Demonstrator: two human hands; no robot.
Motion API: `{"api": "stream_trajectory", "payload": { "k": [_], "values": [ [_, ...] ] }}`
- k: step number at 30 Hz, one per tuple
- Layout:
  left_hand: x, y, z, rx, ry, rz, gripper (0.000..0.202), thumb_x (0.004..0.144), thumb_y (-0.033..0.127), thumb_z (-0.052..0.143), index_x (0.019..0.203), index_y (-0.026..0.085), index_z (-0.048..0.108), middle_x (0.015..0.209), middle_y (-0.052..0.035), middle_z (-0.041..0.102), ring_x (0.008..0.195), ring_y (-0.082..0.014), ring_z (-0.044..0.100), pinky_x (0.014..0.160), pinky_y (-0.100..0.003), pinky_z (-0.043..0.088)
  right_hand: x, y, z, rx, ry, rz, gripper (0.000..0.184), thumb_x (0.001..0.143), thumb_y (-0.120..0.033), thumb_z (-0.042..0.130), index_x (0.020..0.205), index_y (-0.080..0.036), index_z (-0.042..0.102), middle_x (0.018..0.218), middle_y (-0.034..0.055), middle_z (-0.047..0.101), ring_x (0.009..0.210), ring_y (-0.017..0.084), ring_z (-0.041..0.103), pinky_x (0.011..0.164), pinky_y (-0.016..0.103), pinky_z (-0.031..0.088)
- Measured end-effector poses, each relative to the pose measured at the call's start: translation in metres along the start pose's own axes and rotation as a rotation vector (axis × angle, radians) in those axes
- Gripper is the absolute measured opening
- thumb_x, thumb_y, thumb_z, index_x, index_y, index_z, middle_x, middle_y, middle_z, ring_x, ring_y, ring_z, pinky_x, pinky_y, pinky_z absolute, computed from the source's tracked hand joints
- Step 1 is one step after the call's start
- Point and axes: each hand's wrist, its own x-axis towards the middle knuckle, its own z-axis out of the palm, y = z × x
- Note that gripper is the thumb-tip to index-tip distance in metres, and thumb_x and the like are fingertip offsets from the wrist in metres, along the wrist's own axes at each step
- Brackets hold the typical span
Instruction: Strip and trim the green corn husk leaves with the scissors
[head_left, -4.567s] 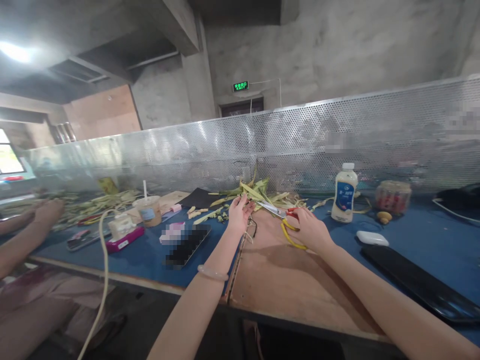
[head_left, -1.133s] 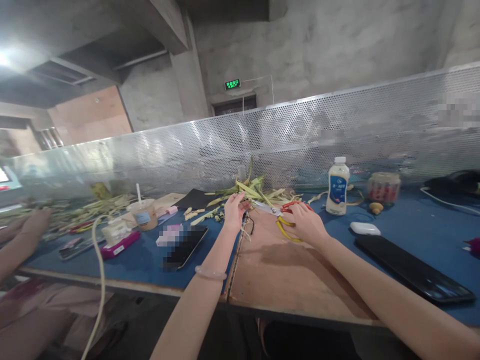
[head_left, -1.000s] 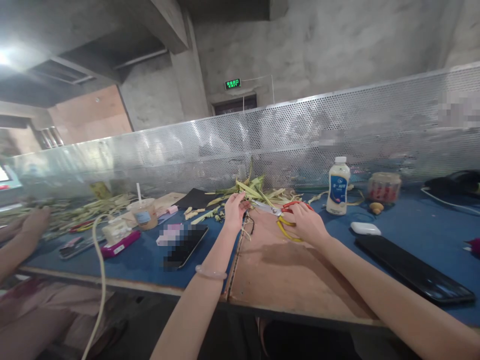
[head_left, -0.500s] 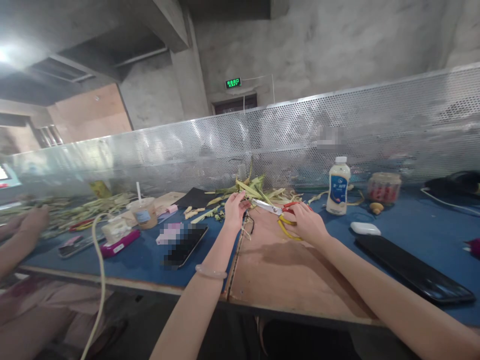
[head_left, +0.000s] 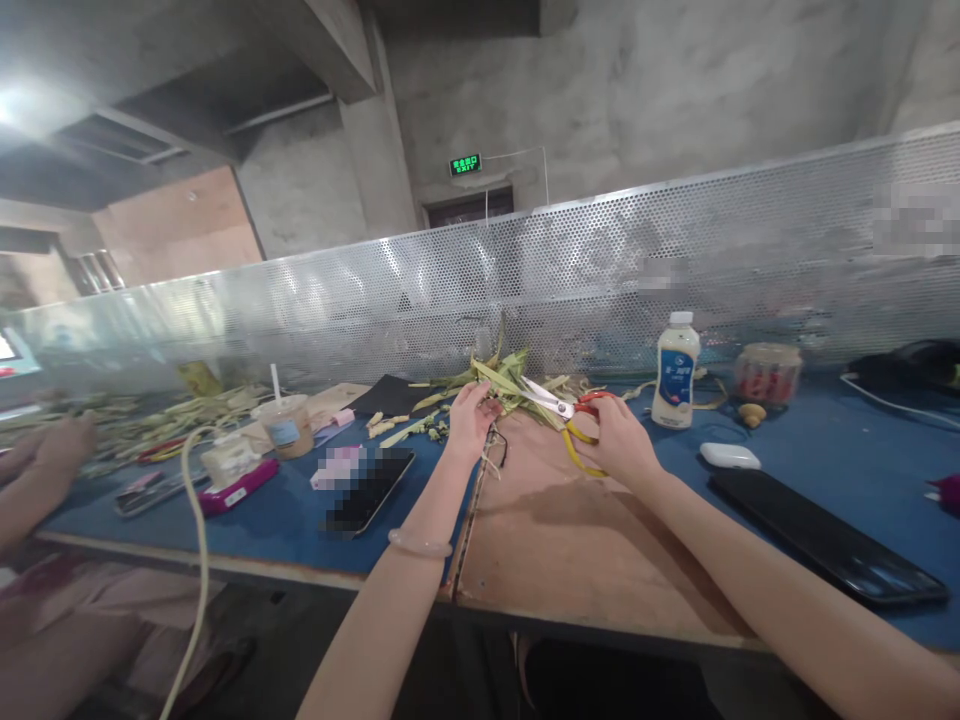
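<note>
My right hand (head_left: 621, 446) grips scissors (head_left: 564, 412) with red and yellow handles, the blades pointing left toward a pile of green and yellow leaf strips (head_left: 504, 380). My left hand (head_left: 469, 424) is closed on thin pale strips (head_left: 489, 456) that hang down over the brown board (head_left: 570, 540). A pale bangle sits on my left wrist. Cut leaf pieces (head_left: 396, 428) lie just left of my left hand.
A white bottle (head_left: 675, 372), a jar (head_left: 768, 374), a white case (head_left: 729, 456) and a black tablet (head_left: 825, 540) lie to the right. A phone (head_left: 367, 488), a cup with a straw (head_left: 286, 424) and a pink box (head_left: 234, 492) lie left. Another person's arms (head_left: 37, 480) work far left. A perforated metal screen (head_left: 600, 290) backs the table.
My right hand has lifted the scissors slightly off the board, and the blades now point up toward the leaf pile. My left hand stays closed on the strips.
</note>
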Motion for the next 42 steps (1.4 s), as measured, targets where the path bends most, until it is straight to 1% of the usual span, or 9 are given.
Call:
{"api": "stream_trajectory", "payload": {
  "k": [3, 7, 11, 14, 18, 25, 36, 39, 42],
  "values": [
    [0.001, 0.000, -0.001, -0.014, 0.027, 0.010, 0.025, 0.058, 0.022, 0.073, 0.072, 0.018, 0.053, 0.067, 0.0018, 0.062, 0.054, -0.0098, 0.059, 0.058, -0.024, 0.047, 0.000, -0.002, 0.001, -0.047, -0.045, -0.064, 0.032, 0.074, -0.041, 0.059, 0.094, -0.018, 0.051, 0.092, 0.0111, 0.062, 0.092, 0.027, 0.054, 0.079, 0.038, 0.044],
    [0.004, -0.001, -0.004, -0.038, 0.090, 0.047, 0.027, 0.058, 0.023, 0.074, 0.072, 0.018, 0.052, 0.065, 0.0037, 0.059, 0.053, -0.0088, 0.058, 0.057, -0.023, 0.047, 0.001, -0.011, 0.000, -0.131, -0.054, -0.080, 0.035, 0.075, -0.045, 0.056, 0.094, -0.015, 0.052, 0.088, 0.0117, 0.061, 0.087, 0.027, 0.053, 0.076, 0.036, 0.043],
    [0.005, -0.002, -0.005, -0.023, 0.112, 0.058, 0.030, 0.057, 0.024, 0.076, 0.070, 0.018, 0.049, 0.062, 0.0044, 0.056, 0.052, -0.0085, 0.057, 0.056, -0.022, 0.047, 0.000, -0.014, 0.000, -0.179, -0.070, -0.110, 0.033, 0.078, -0.046, 0.053, 0.091, -0.015, 0.054, 0.086, 0.0121, 0.060, 0.084, 0.027, 0.052, 0.074, 0.035, 0.042],
    [0.004, -0.002, -0.004, 0.005, 0.106, 0.054, 0.030, 0.056, 0.024, 0.076, 0.071, 0.018, 0.050, 0.062, 0.0044, 0.057, 0.051, -0.0083, 0.057, 0.056, -0.023, 0.047, -0.002, -0.013, 0.003, -0.183, -0.095, -0.141, 0.032, 0.079, -0.046, 0.051, 0.092, -0.016, 0.055, 0.087, 0.0117, 0.060, 0.087, 0.027, 0.052, 0.075, 0.035, 0.040],
    [0.003, -0.003, -0.002, -0.001, 0.085, 0.054, 0.028, 0.056, 0.022, 0.076, 0.069, 0.017, 0.051, 0.062, 0.0043, 0.058, 0.050, -0.0085, 0.057, 0.054, -0.022, 0.046, -0.004, -0.012, 0.006, -0.206, -0.124, -0.155, 0.031, 0.080, -0.046, 0.051, 0.091, -0.017, 0.055, 0.088, 0.0114, 0.059, 0.086, 0.026, 0.051, 0.075, 0.035, 0.040],
    [0.004, -0.004, -0.002, -0.010, 0.090, 0.052, 0.028, 0.055, 0.021, 0.076, 0.067, 0.017, 0.050, 0.059, 0.0054, 0.056, 0.050, -0.0087, 0.057, 0.054, -0.023, 0.046, -0.002, -0.015, 0.005, -0.193, -0.099, -0.085, 0.033, 0.079, -0.045, 0.053, 0.093, -0.015, 0.053, 0.086, 0.0104, 0.060, 0.085, 0.026, 0.052, 0.076, 0.034, 0.041],
    [0.003, -0.004, 0.001, -0.008, 0.070, 0.055, 0.029, 0.053, 0.022, 0.077, 0.064, 0.017, 0.050, 0.060, 0.0045, 0.057, 0.047, -0.0077, 0.056, 0.052, -0.022, 0.045, -0.003, -0.014, 0.007, -0.210, -0.135, -0.094, 0.033, 0.079, -0.045, 0.052, 0.093, -0.015, 0.054, 0.089, 0.0112, 0.060, 0.088, 0.027, 0.052, 0.076, 0.033, 0.040],
    [0.003, -0.005, 0.000, 0.000, 0.062, 0.054, 0.030, 0.053, 0.023, 0.077, 0.064, 0.016, 0.050, 0.060, 0.0045, 0.058, 0.047, -0.0075, 0.056, 0.051, -0.021, 0.044, -0.003, -0.013, 0.007, -0.199, -0.128, -0.090, 0.031, 0.079, -0.044, 0.053, 0.092, -0.016, 0.053, 0.089, 0.0109, 0.061, 0.088, 0.027, 0.053, 0.077, 0.033, 0.040],
    [0.003, -0.005, -0.001, 0.006, 0.054, 0.054, 0.031, 0.052, 0.023, 0.077, 0.065, 0.016, 0.049, 0.060, 0.0050, 0.057, 0.047, -0.0076, 0.056, 0.050, -0.020, 0.043, -0.003, -0.012, 0.009, -0.197, -0.119, -0.087, 0.032, 0.078, -0.045, 0.055, 0.092, -0.016, 0.053, 0.089, 0.0107, 0.061, 0.087, 0.027, 0.053, 0.076, 0.034, 0.040]
  ]
}}
